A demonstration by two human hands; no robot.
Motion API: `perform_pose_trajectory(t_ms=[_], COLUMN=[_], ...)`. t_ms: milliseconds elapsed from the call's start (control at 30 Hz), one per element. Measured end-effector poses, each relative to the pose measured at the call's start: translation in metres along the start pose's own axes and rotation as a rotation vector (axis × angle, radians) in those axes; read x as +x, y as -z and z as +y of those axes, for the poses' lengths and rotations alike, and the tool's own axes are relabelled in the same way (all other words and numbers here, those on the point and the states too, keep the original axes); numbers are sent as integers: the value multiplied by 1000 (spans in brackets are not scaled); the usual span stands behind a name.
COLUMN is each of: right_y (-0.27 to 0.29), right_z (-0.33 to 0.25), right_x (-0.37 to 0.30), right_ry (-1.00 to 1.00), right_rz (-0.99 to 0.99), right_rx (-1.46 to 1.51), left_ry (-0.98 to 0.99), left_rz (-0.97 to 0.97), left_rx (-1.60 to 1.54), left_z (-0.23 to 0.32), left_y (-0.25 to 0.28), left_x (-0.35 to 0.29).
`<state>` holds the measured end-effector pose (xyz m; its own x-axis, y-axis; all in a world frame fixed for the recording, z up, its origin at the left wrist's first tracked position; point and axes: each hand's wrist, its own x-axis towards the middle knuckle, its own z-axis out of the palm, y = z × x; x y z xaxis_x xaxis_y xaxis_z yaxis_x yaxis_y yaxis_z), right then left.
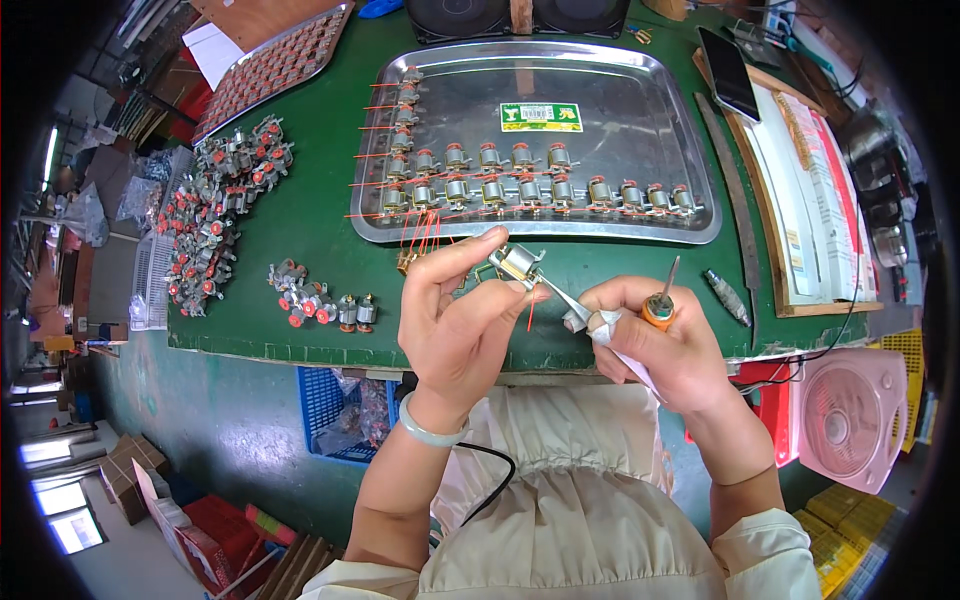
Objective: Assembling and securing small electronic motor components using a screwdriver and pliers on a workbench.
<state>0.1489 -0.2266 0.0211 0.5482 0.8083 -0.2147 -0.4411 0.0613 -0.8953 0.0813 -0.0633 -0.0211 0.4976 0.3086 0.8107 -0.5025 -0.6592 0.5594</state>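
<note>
Between the thumb and forefinger of my left hand (452, 325) is a small silver motor-like part (519, 262), with a short red wire (530, 318) hanging below it. My right hand (668, 345) is closed around tweezers (562, 298) whose grips are wrapped in white. Their tips reach the part's right end. The same hand also holds a tool with an orange collar (658, 310) and a pointed metal tip aimed upward, like a soldering iron. Beyond my hands, a metal tray (640, 110) bears similar parts in rows, some with red wires.
Loose parts lie piled (205, 220) at the left, with a smaller cluster (300, 295) nearer. Another filled tray (275, 70) stands behind. To the right are a long flat metal strip (735, 190), a small cylindrical tool (727, 297), a phone (728, 72) and a wooden-framed board (800, 200).
</note>
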Motion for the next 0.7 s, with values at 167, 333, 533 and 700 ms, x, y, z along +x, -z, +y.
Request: perform_pose_trajectory(t_ms=[167, 333, 533, 700], right_y=[-2, 21, 19, 4], right_z=[-1, -2, -3, -9], right_x=[-5, -3, 3, 10], right_ry=[198, 452, 647, 780], right_rz=[91, 169, 280, 186], right_rx=[-402, -1200, -1246, -1103], left_ry=[185, 520, 910, 1047], left_rz=[-3, 23, -78, -104], left_rx=[-76, -443, -619, -752], left_z=[2, 8, 21, 26], left_y=[-1, 4, 6, 2], left_x=[3, 9, 15, 15])
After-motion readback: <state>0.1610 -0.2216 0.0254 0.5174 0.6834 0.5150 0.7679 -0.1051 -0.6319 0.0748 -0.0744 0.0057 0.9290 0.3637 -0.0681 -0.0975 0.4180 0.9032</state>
